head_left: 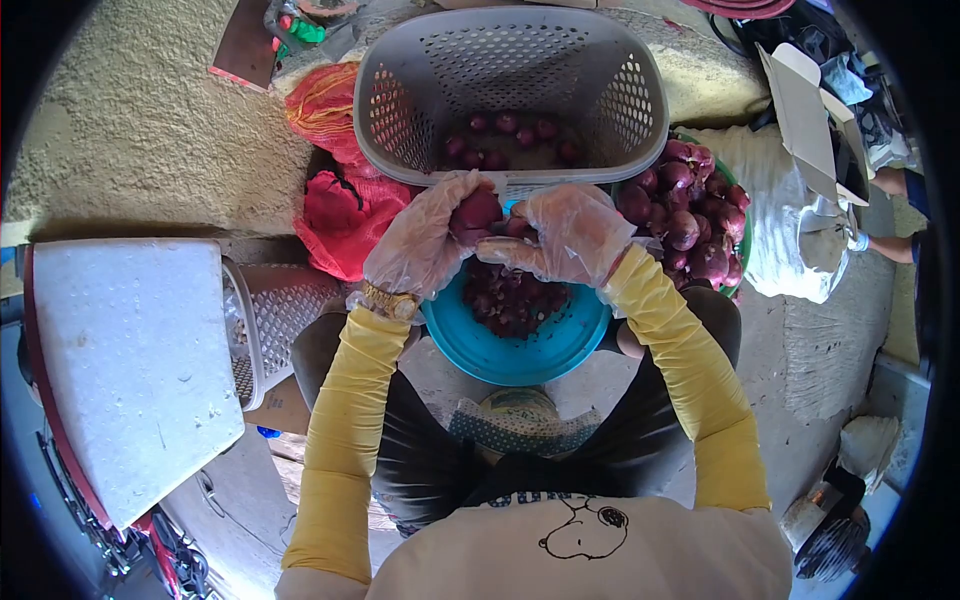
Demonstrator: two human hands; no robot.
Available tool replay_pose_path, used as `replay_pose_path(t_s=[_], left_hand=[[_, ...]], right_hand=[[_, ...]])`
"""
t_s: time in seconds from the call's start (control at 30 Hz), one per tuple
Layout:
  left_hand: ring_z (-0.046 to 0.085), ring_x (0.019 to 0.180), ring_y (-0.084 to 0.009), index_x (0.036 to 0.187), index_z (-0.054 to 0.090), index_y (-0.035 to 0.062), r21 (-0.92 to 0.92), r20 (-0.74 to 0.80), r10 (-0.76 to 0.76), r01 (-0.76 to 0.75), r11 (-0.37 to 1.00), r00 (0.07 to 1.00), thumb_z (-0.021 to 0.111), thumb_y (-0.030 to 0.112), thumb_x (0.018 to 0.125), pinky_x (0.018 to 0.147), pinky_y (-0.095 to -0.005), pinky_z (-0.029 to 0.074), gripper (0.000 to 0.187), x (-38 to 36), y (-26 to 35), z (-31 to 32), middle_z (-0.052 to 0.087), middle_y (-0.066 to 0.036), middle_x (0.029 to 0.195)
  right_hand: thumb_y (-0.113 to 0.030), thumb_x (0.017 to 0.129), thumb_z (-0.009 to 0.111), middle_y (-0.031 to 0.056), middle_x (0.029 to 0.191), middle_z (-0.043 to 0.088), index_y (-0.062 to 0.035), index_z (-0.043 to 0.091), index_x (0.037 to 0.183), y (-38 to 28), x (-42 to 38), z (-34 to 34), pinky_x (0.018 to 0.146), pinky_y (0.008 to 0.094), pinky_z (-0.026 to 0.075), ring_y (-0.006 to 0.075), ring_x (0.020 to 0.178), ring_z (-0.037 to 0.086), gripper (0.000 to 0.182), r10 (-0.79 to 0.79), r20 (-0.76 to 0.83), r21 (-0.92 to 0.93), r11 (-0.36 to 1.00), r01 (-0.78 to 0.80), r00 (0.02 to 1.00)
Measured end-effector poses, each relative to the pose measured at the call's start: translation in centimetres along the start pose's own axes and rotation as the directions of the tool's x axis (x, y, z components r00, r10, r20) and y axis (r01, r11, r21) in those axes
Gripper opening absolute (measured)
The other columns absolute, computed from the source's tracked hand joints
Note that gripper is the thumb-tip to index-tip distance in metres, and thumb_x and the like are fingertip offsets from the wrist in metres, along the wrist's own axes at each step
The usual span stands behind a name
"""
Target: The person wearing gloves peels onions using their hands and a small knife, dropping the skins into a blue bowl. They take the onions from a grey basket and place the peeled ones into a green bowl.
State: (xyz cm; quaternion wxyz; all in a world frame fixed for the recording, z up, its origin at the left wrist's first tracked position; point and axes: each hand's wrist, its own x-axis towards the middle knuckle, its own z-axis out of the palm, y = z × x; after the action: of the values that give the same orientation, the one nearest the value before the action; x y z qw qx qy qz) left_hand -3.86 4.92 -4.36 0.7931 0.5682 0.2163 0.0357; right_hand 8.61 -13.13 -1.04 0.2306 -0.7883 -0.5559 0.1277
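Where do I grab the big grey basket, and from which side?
Likely by the grey basket's thick rim, at its left and right ends, coming from above: the rim runs uncovered there, and onions lie inside, so two opposite grips should steady it.

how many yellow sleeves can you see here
2. The left yellow sleeve runs up to the wristwatch; the right yellow sleeve reaches the gloved right hand. No others show.

Onion (477, 211) partly covered by left hand (428, 238). Item at right hand's (572, 232) fingers mostly hidden, can't ID. Blue basin (475, 355): far rim blocked by hands. Red coil (742, 7) clipped at top edge, shirt (600, 575) at bottom. Far-right person's arm (890, 247): body lost in dark border.
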Motion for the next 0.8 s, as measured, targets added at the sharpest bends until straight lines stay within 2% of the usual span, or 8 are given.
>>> replay_pose_path(t_s=[0.13,0.23,0.27,0.3,0.4,0.5,0.6,0.8], left_hand=[[0.065,0.103,-0.0205,0.123,0.060,0.0004,0.127,0.061,0.053,-0.060,0.990,0.997,0.058,0.022,0.106,0.090,-0.0312,0.058,0.027,-0.4,-0.5,-1.0,0.064,-0.008,0.114],[0.065,0.106,-0.0209,0.126,0.058,0.0021,0.546,0.281,0.388,-0.478,0.688,0.878,0.058,0.021,0.106,0.091,-0.0326,0.059,0.028,-0.7,-0.9,-1.4,0.063,-0.008,0.116],[0.066,0.105,-0.0208,0.127,0.058,0.0030,0.131,0.157,0.158,-0.179,0.975,0.975,0.058,0.021,0.106,0.092,-0.0328,0.058,0.027,-0.8,-0.1,-0.9,0.064,-0.008,0.115],[0.066,0.104,-0.0208,0.128,0.057,0.0039,-0.339,0.159,-0.121,0.169,0.925,0.980,0.058,0.020,0.106,0.093,-0.0330,0.058,0.027,-0.9,0.5,-0.6,0.064,-0.008,0.114],[0.067,0.102,-0.0202,0.129,0.056,0.0041,-0.503,0.054,-0.216,0.214,0.837,0.975,0.058,0.021,0.106,0.093,-0.0340,0.058,0.028,-0.9,0.8,0.0,0.066,-0.008,0.111],[0.068,0.100,-0.0208,0.127,0.056,0.0029,-0.234,0.049,-0.098,0.107,0.966,0.994,0.059,0.022,0.106,0.090,-0.0334,0.059,0.029,-1.1,0.6,0.0,0.067,-0.009,0.109],[0.068,0.096,-0.0183,0.127,0.056,0.0024,-0.413,0.117,-0.333,0.351,0.841,0.936,0.063,0.022,0.104,0.084,-0.0309,0.058,0.031,-1.1,3.2,0.9,0.067,-0.008,0.106],[0.066,0.088,-0.0137,0.123,0.059,0.0028,-0.205,0.166,-0.182,0.215,0.955,0.969,0.073,0.027,0.098,0.076,-0.0291,0.057,0.038,-1.5,2.7,1.2,0.066,-0.004,0.102]], right_hand=[[-0.075,0.086,0.061,0.0175,0.073,0.070,-0.0099,0.075,0.079,-0.8,0.3,-0.6,0.068,0.0478,0.055,0.0402,0.074,0.070,0.067,0.023,0.152,-0.067,0.998,-0.013,0.988],[-0.073,0.088,0.061,0.0173,0.072,0.069,-0.0096,0.074,0.079,-1.3,0.2,-1.3,0.069,0.0487,0.055,0.0410,0.074,0.069,0.066,-0.022,0.207,-0.053,0.998,0.033,0.978],[-0.073,0.088,0.061,0.0173,0.072,0.069,-0.0096,0.074,0.079,-1.3,0.2,-1.2,0.069,0.0487,0.055,0.0410,0.074,0.069,0.066,-0.021,0.206,-0.054,0.998,0.033,0.978],[-0.073,0.088,0.061,0.0173,0.071,0.068,-0.0088,0.072,0.078,-1.3,0.2,-0.8,0.069,0.0490,0.055,0.0408,0.073,0.069,0.066,-0.067,0.226,-0.074,0.994,0.086,0.972],[-0.072,0.089,0.061,0.0174,0.071,0.067,-0.0075,0.070,0.077,-1.4,0.0,-0.7,0.069,0.0495,0.054,0.0405,0.073,0.068,0.066,-0.119,0.257,-0.085,0.986,0.145,0.959],[-0.071,0.089,0.061,0.0173,0.070,0.066,-0.0072,0.070,0.077,-1.2,-0.1,-0.5,0.069,0.0497,0.054,0.0403,0.072,0.067,0.065,-0.151,0.279,-0.081,0.980,0.179,0.948],[-0.071,0.089,0.061,0.0167,0.068,0.065,-0.0073,0.070,0.078,-0.9,-0.2,-1.1,0.068,0.0499,0.053,0.0403,0.070,0.067,0.065,-0.159,0.262,-0.068,0.981,0.183,0.952],[-0.071,0.089,0.060,0.0156,0.067,0.065,-0.0064,0.070,0.078,-0.6,-0.5,-1.7,0.067,0.0502,0.053,0.0405,0.069,0.067,0.066,-0.149,0.253,-0.077,0.982,0.173,0.956]])
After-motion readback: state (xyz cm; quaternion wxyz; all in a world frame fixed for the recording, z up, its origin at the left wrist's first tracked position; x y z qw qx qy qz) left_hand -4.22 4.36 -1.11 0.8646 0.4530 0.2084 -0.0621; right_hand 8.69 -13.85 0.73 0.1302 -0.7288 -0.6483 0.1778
